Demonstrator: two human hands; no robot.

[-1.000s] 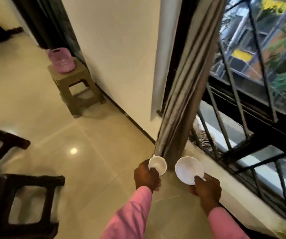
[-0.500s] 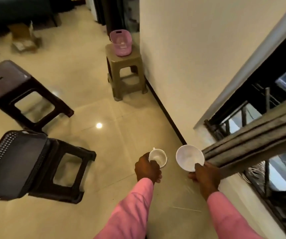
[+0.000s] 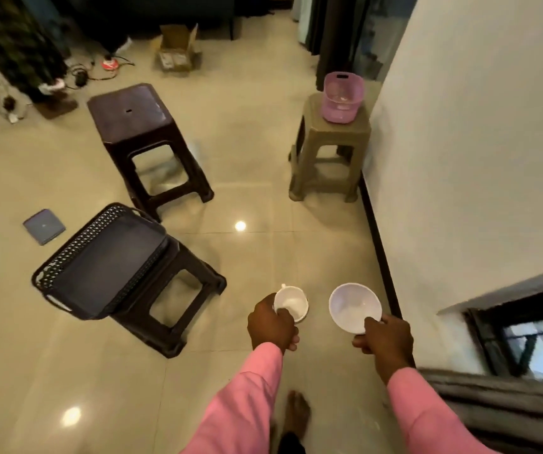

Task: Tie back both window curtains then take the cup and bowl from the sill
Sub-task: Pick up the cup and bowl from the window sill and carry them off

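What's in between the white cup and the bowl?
Nothing: the head view shows only an empty gap between the cup and the bowl, with floor tiles showing through. They do not touch.

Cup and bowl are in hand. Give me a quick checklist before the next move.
1. Left hand grips cup: ok.
2. Right hand pinches rim of bowl: ok.
3. Both off the sill, held over the floor: ok.
4. Cup and bowl look empty: ok.
5. Both curtains tied back: cannot tell; one curtain shows only partly, lower right.
6. Tray sits square on near stool: not ok, it overhangs the seat.
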